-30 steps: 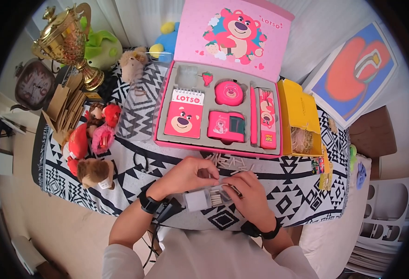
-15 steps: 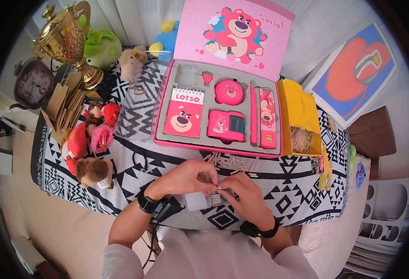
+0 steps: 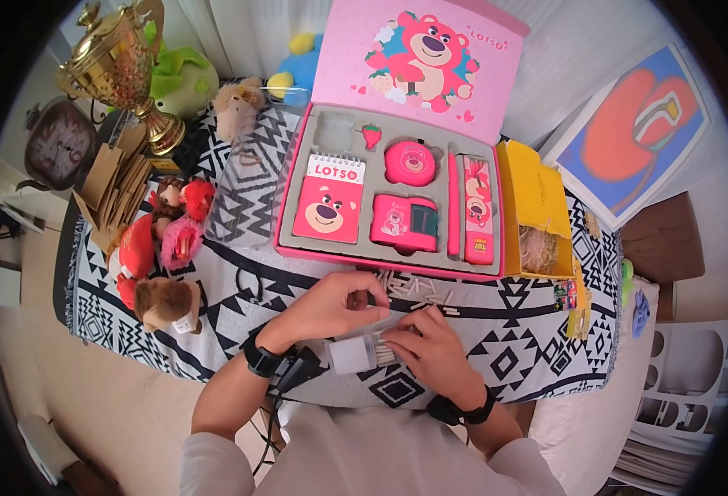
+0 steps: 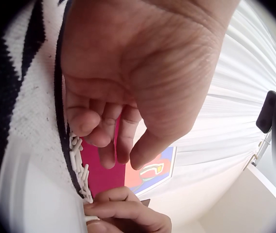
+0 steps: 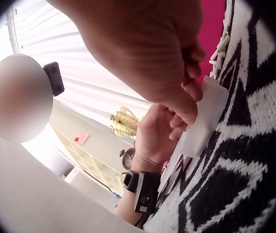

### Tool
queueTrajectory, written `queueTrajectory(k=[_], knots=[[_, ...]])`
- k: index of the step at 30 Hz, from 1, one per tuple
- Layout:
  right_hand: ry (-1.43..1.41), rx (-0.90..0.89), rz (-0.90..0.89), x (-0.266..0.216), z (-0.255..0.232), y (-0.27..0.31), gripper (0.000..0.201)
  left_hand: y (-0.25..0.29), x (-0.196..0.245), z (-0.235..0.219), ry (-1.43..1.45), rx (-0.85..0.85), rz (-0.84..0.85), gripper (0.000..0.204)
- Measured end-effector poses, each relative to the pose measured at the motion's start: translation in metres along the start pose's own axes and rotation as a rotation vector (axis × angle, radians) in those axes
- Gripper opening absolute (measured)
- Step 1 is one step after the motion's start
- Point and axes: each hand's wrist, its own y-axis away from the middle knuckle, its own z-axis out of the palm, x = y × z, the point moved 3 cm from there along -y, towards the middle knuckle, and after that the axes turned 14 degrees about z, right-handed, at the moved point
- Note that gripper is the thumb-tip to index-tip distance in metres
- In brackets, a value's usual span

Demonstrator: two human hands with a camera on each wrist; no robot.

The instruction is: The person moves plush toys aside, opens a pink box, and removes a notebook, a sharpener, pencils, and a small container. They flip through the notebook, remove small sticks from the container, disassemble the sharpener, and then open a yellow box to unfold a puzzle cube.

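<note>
Over the clear plastic box (image 3: pixel 350 355), my right hand (image 3: pixel 434 347) pinches a short white stick (image 4: pixel 91 218) between thumb and forefinger. Its fingertips are right at the box's right part, where several similar sticks (image 3: pixel 385 354) lie side by side. My left hand (image 3: pixel 343 302) hovers above and left of the box, fingers loosely bent, with nothing between them. A scattered heap of loose white sticks (image 3: pixel 417 289) lies on the patterned cloth just beyond both hands. In the right wrist view, the translucent box (image 5: pixel 208 114) is partly hidden by my right fingers.
Behind the sticks stands an open pink gift box (image 3: pixel 364 258) holding a notepad (image 3: pixel 328 207) and other pink items. A yellow box (image 3: pixel 533 182) adjoins its right side. Small dolls (image 3: pixel 136 248), a plush toy (image 3: pixel 168 304) and a gold trophy (image 3: pixel 124 74) stand to the left.
My two hands met fingertip to fingertip over the box half a second ago. Now they are apart: the left has moved up and away, the right has lowered to the box with a stick.
</note>
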Motion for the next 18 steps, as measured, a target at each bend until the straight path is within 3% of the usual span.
queueTrajectory(k=[18], knots=[[0.044,-0.017,0.015,-0.0046,0.0008,0.0045,0.025,0.0009,-0.0028,0.0034,-0.005,0.01,0.007,0.01]])
